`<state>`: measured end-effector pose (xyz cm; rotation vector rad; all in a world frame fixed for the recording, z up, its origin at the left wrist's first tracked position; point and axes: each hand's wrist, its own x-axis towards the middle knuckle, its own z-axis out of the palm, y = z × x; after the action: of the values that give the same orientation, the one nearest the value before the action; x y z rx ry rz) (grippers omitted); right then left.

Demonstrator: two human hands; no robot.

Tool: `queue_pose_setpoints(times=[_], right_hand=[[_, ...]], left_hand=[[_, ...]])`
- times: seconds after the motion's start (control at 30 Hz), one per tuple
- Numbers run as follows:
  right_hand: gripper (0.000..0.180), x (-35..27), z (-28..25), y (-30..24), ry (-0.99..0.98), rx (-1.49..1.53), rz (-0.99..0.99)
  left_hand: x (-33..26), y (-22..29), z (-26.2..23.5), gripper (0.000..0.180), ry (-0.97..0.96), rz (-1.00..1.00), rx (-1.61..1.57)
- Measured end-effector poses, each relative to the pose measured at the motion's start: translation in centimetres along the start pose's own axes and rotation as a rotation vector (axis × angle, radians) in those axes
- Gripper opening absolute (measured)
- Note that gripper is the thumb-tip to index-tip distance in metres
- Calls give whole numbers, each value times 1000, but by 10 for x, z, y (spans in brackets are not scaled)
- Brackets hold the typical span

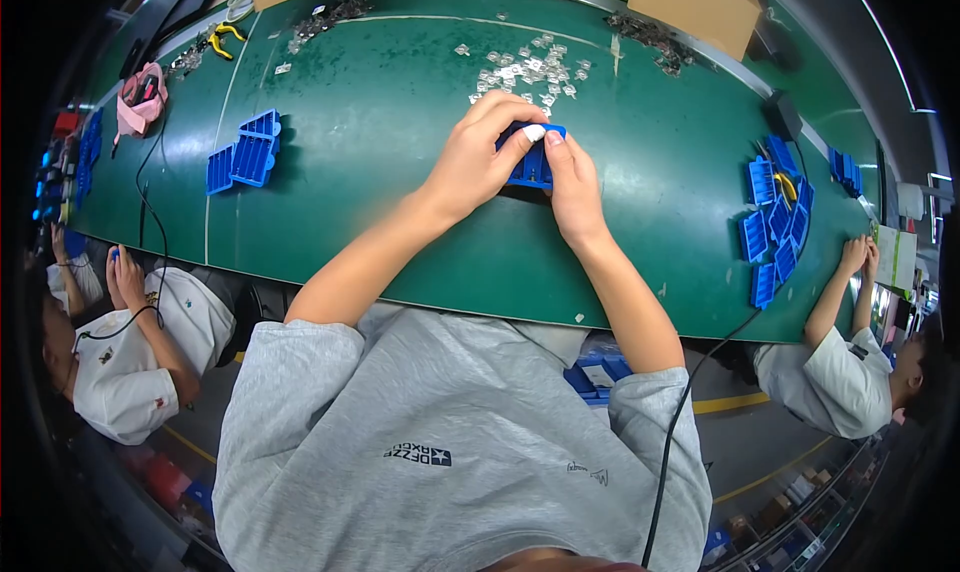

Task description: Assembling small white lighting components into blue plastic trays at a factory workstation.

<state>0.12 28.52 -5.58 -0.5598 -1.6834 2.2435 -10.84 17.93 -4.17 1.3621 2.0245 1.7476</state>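
A small blue plastic tray [531, 169] rests on the green table [400, 192] in front of me. My left hand [472, 162] curls over its left and top side, one fingertip capped in white. From the right, my right hand [574, 187] grips the same tray, thumb pressed on its top edge. Most of the tray is hidden under my fingers. Just beyond the hands lies a scatter of small silvery metal parts [525, 70].
Stacks of blue trays lie at the left [245, 152] and right [775, 217]. Cardboard boxes [700, 2] stand at the far edge, with yellow pliers [225, 37] and a pink object [140, 97] far left. Co-workers sit at left [125, 347] and right [845, 367].
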Motion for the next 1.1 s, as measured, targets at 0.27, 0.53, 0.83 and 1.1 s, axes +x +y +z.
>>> queue_pose_setpoints(times=[0.27,0.53,0.83,1.1], right_hand=[[32,-4,4,-2,88,-129,-115],[29,-2,3,-1,139,-202,-153],[33,-22,-24,-26,332,-229,-122],[44,-82,-197,-32,1036,-1461,-218]], left_hand=[[-3,4,1,11,-7,-2,-18],[-2,6,2,12,-1,65,-32],[-1,-19,-67,16,39,-162,292],[-51,-37,-209,18,45,-184,930]])
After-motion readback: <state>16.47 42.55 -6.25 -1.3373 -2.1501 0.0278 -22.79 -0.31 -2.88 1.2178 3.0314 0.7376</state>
